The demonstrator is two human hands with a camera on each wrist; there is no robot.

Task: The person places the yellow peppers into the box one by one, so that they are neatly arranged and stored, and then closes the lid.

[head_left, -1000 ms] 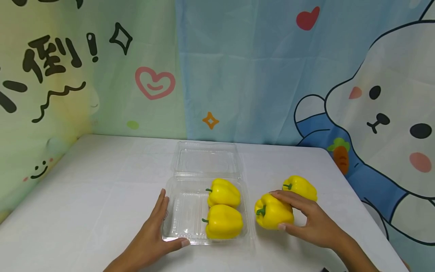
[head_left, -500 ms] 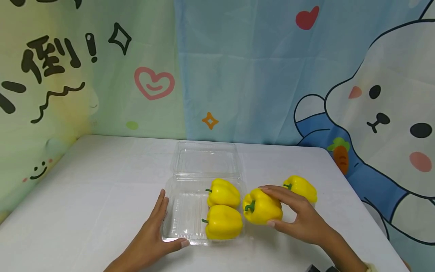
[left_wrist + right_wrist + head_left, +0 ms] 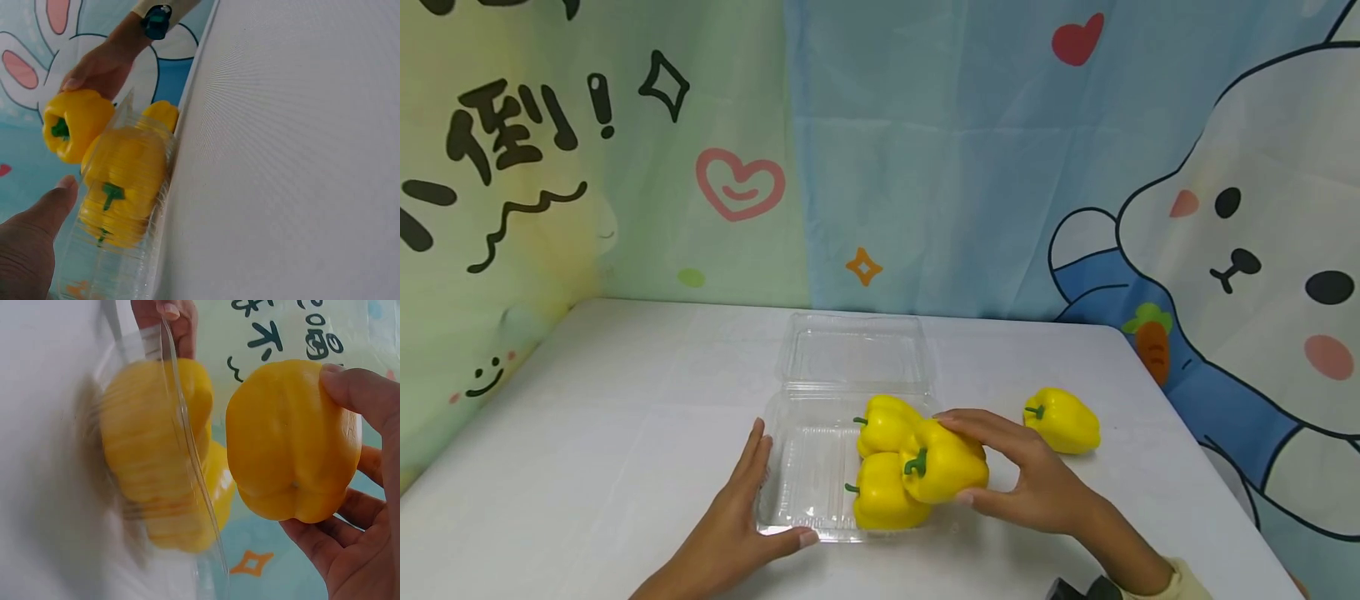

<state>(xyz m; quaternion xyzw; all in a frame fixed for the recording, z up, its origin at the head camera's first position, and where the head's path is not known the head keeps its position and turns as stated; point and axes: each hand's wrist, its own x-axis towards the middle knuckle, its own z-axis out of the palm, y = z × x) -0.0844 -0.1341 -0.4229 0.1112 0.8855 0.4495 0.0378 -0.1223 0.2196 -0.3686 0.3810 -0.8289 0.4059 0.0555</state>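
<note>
My right hand (image 3: 1037, 475) grips a yellow bell pepper (image 3: 951, 462) with a green stem, thumb on the near side and fingers on the far side. In the right wrist view this pepper (image 3: 290, 440) is raised above the rim of the clear plastic clamshell box (image 3: 808, 467). Two more yellow peppers lie in the box's right half, a far one (image 3: 887, 423) and a near one (image 3: 883, 496), both partly hidden by the held one. My left hand (image 3: 730, 508) rests at the box's left front corner, fingers straight and thumb (image 3: 59, 200) along the front rim.
Another yellow pepper (image 3: 1062, 421) lies on the white table (image 3: 625, 433) to the right of the box. The clear lid (image 3: 857, 348) lies folded back behind the base. A printed cloth (image 3: 925, 167) hangs behind the table.
My right hand has carried its pepper leftward from beside the box to over the right half of it. The left hand and the box have stayed in place.
</note>
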